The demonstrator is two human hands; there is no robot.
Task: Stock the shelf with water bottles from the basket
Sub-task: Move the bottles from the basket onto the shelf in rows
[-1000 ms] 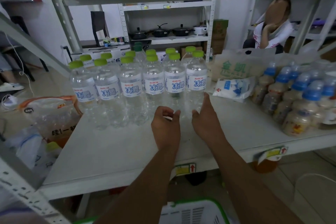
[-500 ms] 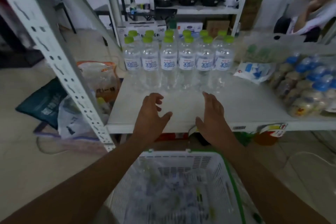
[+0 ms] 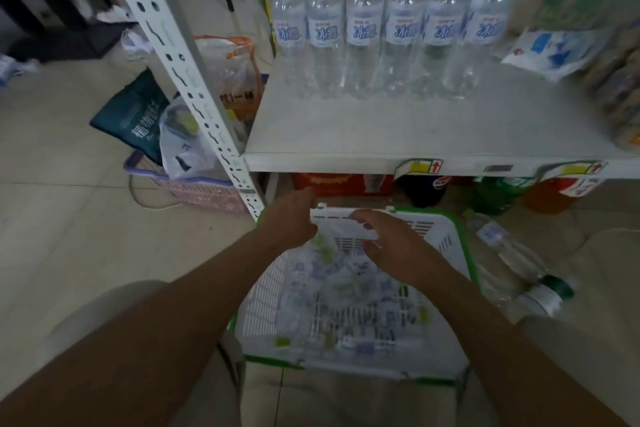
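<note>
The left hand (image 3: 291,218) and right hand (image 3: 391,243) have dropped from the shelf (image 3: 381,128) to the basket (image 3: 465,253), the right fingers (image 3: 360,217) spread and empty, the left's grip hard to tell, so more bottles (image 3: 346,288) look next.

Btl labels (image 3: 362,32): 冰露; green bag (image 3: 136,121): 植物

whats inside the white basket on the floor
Clear water bottles with green caps and blue labels lie piled in the basket. The left hand and right hand cover the far end; the bottles on top hide any beneath, and blur hides the count.
</note>
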